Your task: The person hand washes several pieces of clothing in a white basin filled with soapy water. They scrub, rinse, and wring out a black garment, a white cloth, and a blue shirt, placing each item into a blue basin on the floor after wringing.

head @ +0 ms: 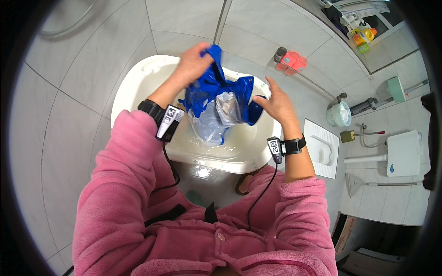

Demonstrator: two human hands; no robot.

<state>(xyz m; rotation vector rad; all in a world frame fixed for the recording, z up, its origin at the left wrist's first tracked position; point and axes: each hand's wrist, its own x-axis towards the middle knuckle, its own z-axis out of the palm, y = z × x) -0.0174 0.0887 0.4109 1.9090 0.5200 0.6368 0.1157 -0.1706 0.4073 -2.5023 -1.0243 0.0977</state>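
Observation:
Held up over a white plastic bathtub [157, 153] is a crumpled piece of glossy blue plastic or coated fabric [203, 86]. Its whitish, translucent part [209, 124] hangs low over the shallow water in the tub. My left hand [196, 63] grips the blue material near its top end, slightly blurred. To the right, my right hand [278, 103] has its thumb and fingers spread beside a blue flap [256, 109]. The thumb tip is close to the flap; whether they touch is unclear. The hands' far sides are hidden.
A squat toilet [321, 148] lies in the floor to the right. Pink cups [291, 62] hang on a wall rail, with a pale green bucket [339, 114] farther along. A toilet brush [348, 136], cistern [403, 153] and squeegee [354, 184] are beyond.

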